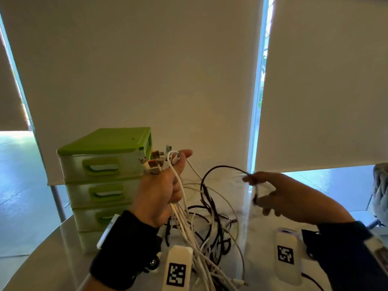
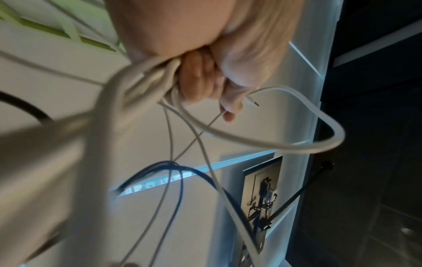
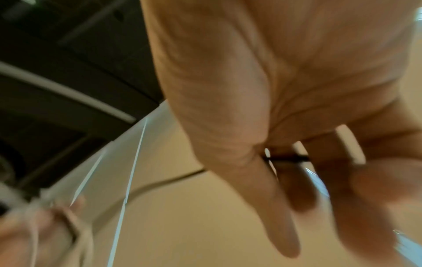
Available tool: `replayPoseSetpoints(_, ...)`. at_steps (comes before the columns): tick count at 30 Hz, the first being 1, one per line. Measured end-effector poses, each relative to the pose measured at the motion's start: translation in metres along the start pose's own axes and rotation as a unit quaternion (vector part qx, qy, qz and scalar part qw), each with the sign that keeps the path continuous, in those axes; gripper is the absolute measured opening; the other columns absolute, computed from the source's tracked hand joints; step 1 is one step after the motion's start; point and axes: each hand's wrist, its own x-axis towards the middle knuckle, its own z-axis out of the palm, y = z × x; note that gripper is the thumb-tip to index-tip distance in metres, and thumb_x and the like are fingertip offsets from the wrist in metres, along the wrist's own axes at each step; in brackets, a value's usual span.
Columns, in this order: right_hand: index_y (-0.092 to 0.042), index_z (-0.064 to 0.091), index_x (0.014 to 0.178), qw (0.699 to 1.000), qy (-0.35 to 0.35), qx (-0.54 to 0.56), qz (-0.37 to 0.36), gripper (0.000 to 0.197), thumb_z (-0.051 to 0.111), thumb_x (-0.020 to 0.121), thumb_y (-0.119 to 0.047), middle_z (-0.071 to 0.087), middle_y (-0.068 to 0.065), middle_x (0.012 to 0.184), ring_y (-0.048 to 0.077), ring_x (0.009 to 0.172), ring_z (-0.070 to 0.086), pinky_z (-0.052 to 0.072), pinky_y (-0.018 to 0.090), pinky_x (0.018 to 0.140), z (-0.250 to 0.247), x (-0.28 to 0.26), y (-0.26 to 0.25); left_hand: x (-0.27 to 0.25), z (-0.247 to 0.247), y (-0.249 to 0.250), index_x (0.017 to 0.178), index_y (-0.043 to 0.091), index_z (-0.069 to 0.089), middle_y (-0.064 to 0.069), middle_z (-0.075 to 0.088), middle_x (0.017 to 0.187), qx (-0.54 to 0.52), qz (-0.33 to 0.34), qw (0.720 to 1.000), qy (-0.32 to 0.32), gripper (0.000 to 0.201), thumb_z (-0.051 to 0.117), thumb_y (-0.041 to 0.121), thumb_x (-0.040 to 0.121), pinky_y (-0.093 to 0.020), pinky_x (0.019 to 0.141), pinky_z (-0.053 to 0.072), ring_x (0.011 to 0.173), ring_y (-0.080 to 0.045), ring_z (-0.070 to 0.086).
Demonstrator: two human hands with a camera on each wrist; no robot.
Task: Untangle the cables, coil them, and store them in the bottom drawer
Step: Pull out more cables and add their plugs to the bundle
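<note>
My left hand [image 1: 168, 181] is raised beside the green drawer unit [image 1: 105, 175] and grips a bundle of white cables [image 1: 184, 223], their USB plugs [image 1: 155, 160] sticking up above the fist. The left wrist view shows the fingers [image 2: 205, 81] curled round the white bundle [image 2: 146, 75]. My right hand [image 1: 258, 190] is blurred, to the right, and pinches a black cable [image 1: 220, 167] that arcs up from the tangle [image 1: 210, 227] on the table. The black cable [image 3: 287, 159] crosses behind the right thumb [image 3: 262, 189]. The bottom drawer [image 1: 90, 240] is closed, partly hidden by my left wrist.
The drawer unit has several closed drawers and stands at the back left of the pale round table [image 1: 52, 259]. Roller blinds hang close behind. A chair [image 1: 380, 194] stands past the table's right side. Loose black and white cable loops lie between my forearms.
</note>
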Motion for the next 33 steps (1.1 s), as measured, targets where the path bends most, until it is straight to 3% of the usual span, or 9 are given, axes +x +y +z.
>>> replayPoseSetpoints(2,-0.051,0.056,0.112,0.997,0.018,0.042,-0.067,0.050,0.059,0.089,-0.007,0.066,-0.028,0.071,0.002,0.053,0.061,0.045,0.016,0.057,-0.002,-0.011,-0.024,-0.001,0.003,0.000,0.085,0.021,0.076,0.006,0.019,0.049,-0.010,-0.018,0.999,-0.030,0.020,0.060,0.030,0.078,-0.016,0.036,0.012,0.036,-0.004,0.016)
replayPoseSetpoints(5,-0.038,0.066,0.110,0.978,0.089,0.136,-0.135,0.025,0.060,0.092,-0.021,0.071,-0.018,0.087,0.002,0.050,0.059,0.046,0.016,0.054,0.015,-0.013,-0.056,-0.008,0.010,0.001,0.084,0.020,0.077,0.005,0.018,0.049,-0.020,-0.044,0.995,-0.086,0.021,0.059,0.028,0.077,-0.014,0.033,0.015,0.035,-0.003,0.016)
replayPoseSetpoints(7,-0.033,0.071,0.098,0.983,0.053,0.091,-0.147,0.014,0.058,0.092,-0.033,0.070,-0.018,0.079,-0.002,0.055,0.059,0.043,0.010,0.057,0.033,-0.009,-0.064,-0.012,0.014,0.002,0.084,0.022,0.077,0.004,0.018,0.049,-0.004,-0.048,0.992,-0.113,0.020,0.059,0.029,0.078,-0.016,0.034,0.015,0.036,-0.004,0.016)
replayPoseSetpoints(9,-0.030,0.074,0.085,0.992,0.001,0.017,-0.126,0.019,0.059,0.091,-0.040,0.069,-0.019,0.071,-0.004,0.064,0.061,0.043,0.008,0.060,0.041,-0.003,-0.058,-0.014,0.015,0.002,0.079,0.022,0.076,0.004,0.019,0.049,0.008,-0.048,0.992,-0.113,0.018,0.059,0.029,0.078,-0.016,0.034,0.015,0.036,-0.005,0.016)
replayPoseSetpoints(13,-0.030,0.075,0.081,0.991,-0.049,-0.116,-0.042,0.014,0.066,0.086,-0.040,0.072,-0.011,0.080,0.001,0.075,0.064,0.047,0.015,0.066,0.028,-0.001,-0.038,-0.008,0.009,0.004,0.076,0.019,0.075,0.005,0.020,0.048,-0.064,-0.048,0.994,-0.077,0.018,0.059,0.027,0.078,-0.012,0.032,0.017,0.033,-0.003,0.018)
replayPoseSetpoints(18,-0.029,0.069,0.070,0.988,-0.032,-0.147,-0.022,0.012,0.068,0.081,-0.030,0.068,-0.012,0.076,-0.003,0.064,0.058,0.042,0.008,0.060,0.026,0.001,-0.024,-0.005,0.009,-0.001,0.086,0.018,0.073,0.006,0.020,0.048,-0.082,-0.041,0.994,-0.067,0.019,0.059,0.029,0.079,-0.013,0.031,0.019,0.034,-0.003,0.019)
replayPoseSetpoints(23,-0.024,0.074,0.071,0.996,0.057,0.033,-0.056,0.011,0.072,0.082,-0.026,0.072,-0.010,0.072,0.000,0.066,0.064,0.047,0.017,0.067,0.025,0.007,-0.022,-0.004,0.009,-0.013,0.106,0.014,0.069,0.008,0.031,0.046,-0.035,-0.075,0.995,-0.062,0.033,0.064,0.025,0.076,-0.015,0.034,0.015,0.035,-0.003,0.020)
replayPoseSetpoints(29,-0.024,0.074,0.078,0.963,0.134,0.208,-0.104,0.007,0.070,0.084,-0.024,0.067,-0.004,0.067,0.008,0.049,0.056,0.044,0.022,0.055,0.030,0.004,-0.041,-0.010,0.019,-0.041,0.101,0.003,0.069,0.006,0.029,0.047,0.139,-0.124,0.980,-0.071,0.022,0.068,0.019,0.086,-0.014,0.036,0.019,0.036,-0.007,0.021)
replayPoseSetpoints(33,-0.026,0.074,0.083,0.939,0.185,0.262,-0.121,0.005,0.070,0.082,-0.027,0.059,-0.001,0.065,0.011,0.048,0.054,0.045,0.021,0.053,0.036,0.004,-0.045,-0.015,0.026,-0.040,0.097,0.002,0.067,0.007,0.029,0.043,0.164,-0.133,0.974,-0.078,0.021,0.068,0.020,0.086,-0.017,0.038,0.018,0.037,-0.009,0.021)
